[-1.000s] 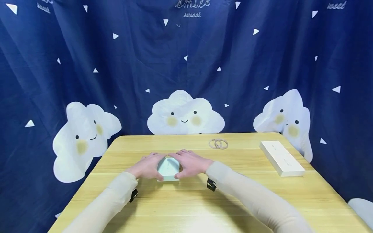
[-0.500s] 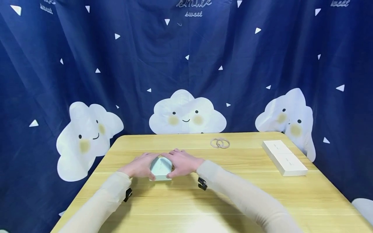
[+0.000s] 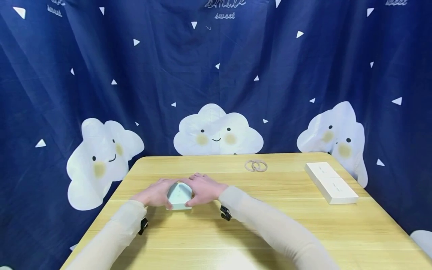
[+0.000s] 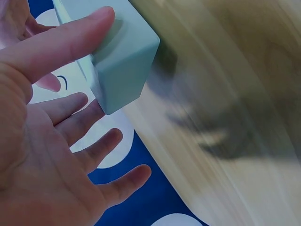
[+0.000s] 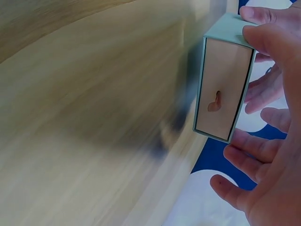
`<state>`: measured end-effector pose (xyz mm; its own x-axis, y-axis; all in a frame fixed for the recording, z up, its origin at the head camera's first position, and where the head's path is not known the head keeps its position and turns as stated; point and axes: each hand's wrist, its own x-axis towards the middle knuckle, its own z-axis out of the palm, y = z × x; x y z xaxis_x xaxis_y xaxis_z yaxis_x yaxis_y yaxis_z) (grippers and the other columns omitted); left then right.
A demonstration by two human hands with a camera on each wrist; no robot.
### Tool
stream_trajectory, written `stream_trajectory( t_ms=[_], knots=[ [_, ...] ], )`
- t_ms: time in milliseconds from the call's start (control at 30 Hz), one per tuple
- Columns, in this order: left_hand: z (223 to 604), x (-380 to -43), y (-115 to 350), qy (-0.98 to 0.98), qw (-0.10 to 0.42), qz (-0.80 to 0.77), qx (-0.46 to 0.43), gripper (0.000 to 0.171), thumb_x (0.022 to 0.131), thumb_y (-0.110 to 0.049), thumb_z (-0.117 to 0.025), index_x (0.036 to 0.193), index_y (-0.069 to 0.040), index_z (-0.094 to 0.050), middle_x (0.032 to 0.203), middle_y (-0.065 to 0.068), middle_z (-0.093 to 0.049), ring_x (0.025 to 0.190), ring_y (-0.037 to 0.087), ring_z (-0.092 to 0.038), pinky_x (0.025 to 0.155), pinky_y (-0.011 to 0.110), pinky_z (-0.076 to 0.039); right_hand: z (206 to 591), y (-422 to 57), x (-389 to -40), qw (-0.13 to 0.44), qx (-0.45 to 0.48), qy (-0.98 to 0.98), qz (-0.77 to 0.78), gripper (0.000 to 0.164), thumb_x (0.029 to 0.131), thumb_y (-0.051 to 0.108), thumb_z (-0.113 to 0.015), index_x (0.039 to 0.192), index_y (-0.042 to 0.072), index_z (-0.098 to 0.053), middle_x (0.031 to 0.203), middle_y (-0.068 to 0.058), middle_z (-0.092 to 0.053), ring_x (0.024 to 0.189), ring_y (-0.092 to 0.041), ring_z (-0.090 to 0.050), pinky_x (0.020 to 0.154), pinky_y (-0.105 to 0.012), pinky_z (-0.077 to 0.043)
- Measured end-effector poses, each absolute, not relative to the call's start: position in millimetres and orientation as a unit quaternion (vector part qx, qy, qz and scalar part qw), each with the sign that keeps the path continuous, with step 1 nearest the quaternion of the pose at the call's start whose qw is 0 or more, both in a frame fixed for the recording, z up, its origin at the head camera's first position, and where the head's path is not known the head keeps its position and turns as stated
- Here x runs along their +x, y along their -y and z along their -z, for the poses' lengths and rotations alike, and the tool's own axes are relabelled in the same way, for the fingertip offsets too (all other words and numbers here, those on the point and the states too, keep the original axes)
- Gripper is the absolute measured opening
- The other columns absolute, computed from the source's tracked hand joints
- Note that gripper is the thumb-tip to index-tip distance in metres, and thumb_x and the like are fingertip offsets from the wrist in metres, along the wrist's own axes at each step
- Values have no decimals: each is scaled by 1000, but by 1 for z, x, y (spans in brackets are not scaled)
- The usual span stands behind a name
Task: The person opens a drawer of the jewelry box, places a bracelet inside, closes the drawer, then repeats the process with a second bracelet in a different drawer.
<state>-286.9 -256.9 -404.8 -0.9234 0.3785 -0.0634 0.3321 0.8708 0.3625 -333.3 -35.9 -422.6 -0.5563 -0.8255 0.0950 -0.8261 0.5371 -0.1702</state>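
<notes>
A mint-green drawer box is between both hands at the left-middle of the table, as the head view shows. On its left side, my left hand pinches it, thumb on the near face and fingertips on the far side. My right hand grips the opposite side the same way. A pinkish-beige drawer front with a small tab pull faces the right wrist camera. The left wrist view has the plain green end of the box, beneath the thumb. Small print on its top is unreadable.
Two interlocked-looking pale rings lie near the back edge of the wooden table. Two white boxes stand end to end at the right. A dark blue curtain with cloud prints hangs behind the table.
Both hands have carried the green box to the left across the table, keeping the same grip. The head view has turned slightly; the rings and white boxes stay in place on the table.
</notes>
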Motion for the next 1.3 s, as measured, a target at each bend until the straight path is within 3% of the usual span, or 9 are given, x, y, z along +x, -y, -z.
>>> stream_trajectory(
  t_ms=[233, 467, 1300],
  knots=[
    [406, -286, 266, -968, 80, -179, 157, 99, 60, -4, -90, 149, -18, -49, 137, 5, -59, 119, 30, -47, 97, 55, -43, 426, 49, -335, 0, 471, 876, -106, 88, 81, 60, -74, 155, 30, -36, 129, 4, -60, 113, -13, -49, 86, -33, -45],
    [400, -286, 271, -966, 87, -187, 157, 96, 59, 0, -90, 146, -13, -51, 134, 11, -60, 115, 31, -49, 94, 56, -44, 425, 59, -333, 0, 461, 881, -107, 88, 81, 58, -75, 155, 29, -38, 127, 3, -60, 111, -12, -50, 89, -35, -46],
    [409, -289, 289, -968, 105, -184, 135, 100, 59, 9, -87, 149, -7, -47, 138, 13, -57, 120, 35, -47, 101, 56, -40, 431, 82, -334, 4, 450, 889, -87, 90, 81, 65, -72, 156, 30, -36, 131, 3, -60, 115, -14, -49, 94, -40, -47]
  ],
)
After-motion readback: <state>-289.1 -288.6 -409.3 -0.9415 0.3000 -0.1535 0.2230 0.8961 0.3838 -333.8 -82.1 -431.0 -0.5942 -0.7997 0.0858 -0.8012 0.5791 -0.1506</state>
